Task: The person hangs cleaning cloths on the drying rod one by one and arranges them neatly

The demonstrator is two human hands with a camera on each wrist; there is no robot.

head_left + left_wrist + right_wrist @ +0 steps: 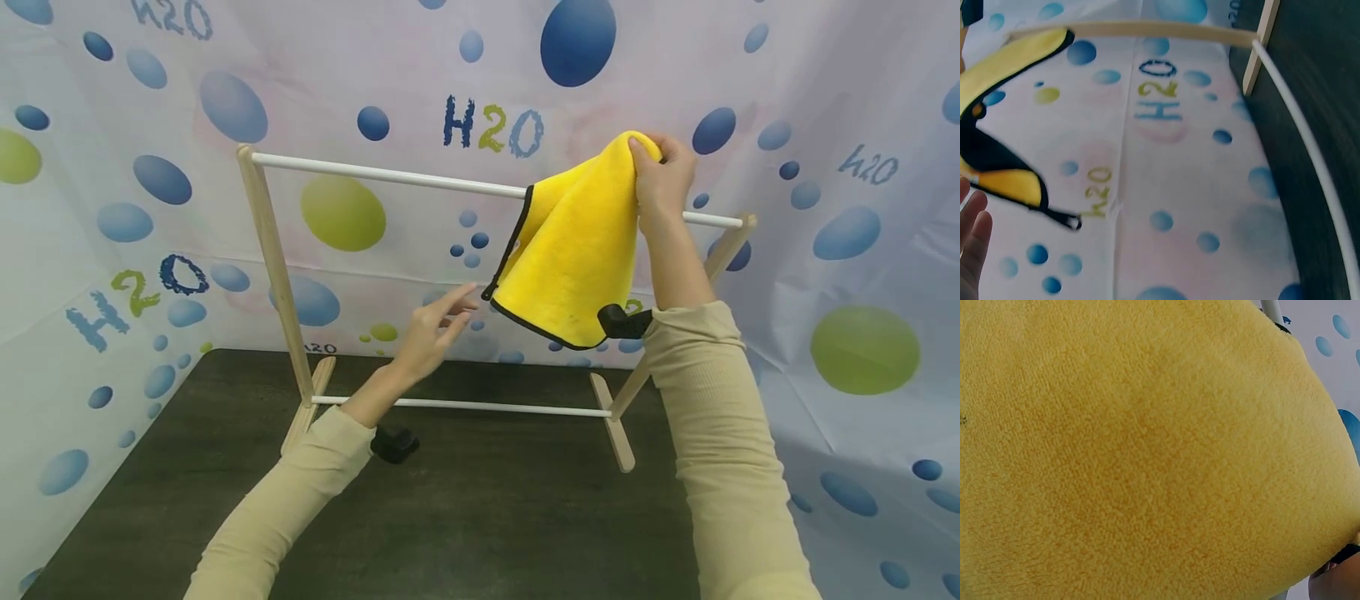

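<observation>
A yellow cloth (577, 250) with black edging hangs at the upper white rail (390, 175) of a wooden rack. My right hand (665, 179) pinches its upper right part between thumb and fingers, raised above the rail. The cloth's left edge droops to a corner with a small black loop (1072, 220). Left of that corner, my left hand (435, 329) reaches up with its fingers extended and holds nothing. In the right wrist view the yellow cloth (1147, 450) fills most of the picture, with part of the right hand (1338, 581) at the lower right.
The rack's wooden posts (277, 275) stand on flat feet (615, 429), joined low down by a second white bar (502, 407). Under it is a dark tabletop (480, 517). Behind hangs a white curtain (420, 67) printed with blue and green spots.
</observation>
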